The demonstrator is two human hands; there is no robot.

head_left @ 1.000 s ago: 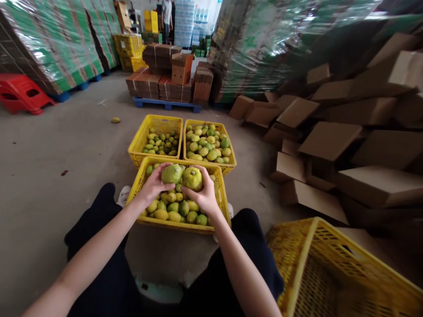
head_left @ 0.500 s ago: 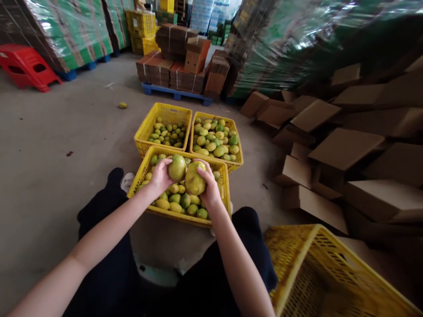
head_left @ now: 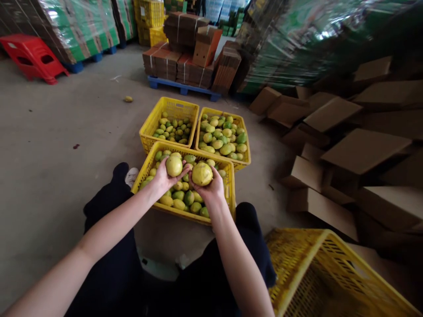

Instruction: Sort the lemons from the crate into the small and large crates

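Observation:
My left hand (head_left: 162,177) is closed on a round yellow-green mango (head_left: 174,166), its fingers stretching beneath the fruit toward the other hand. A larger, yellower mango (head_left: 202,174) rests in my right hand (head_left: 211,187), gripped with the fingers around its sides and underneath. The two mangoes are held side by side, slightly apart. Both hands are over the front yellow crate (head_left: 185,215), which holds many green and yellow mangoes (head_left: 189,198) and is partly covered by my hands and forearms.
Behind stand a yellow crate (head_left: 150,125) at left and another crate (head_left: 247,154) at right, both containing mangoes. A yellow crate (head_left: 317,246) tilts at lower right. Cardboard boxes (head_left: 366,149) pile up on the right. One fruit (head_left: 128,99) lies on the floor; a red stool (head_left: 35,57) stands farther left.
Both mangoes have been turned in my hands and now show yellower sides. My hands have rotated more palm-up and spread slightly apart. The view has shifted a little.

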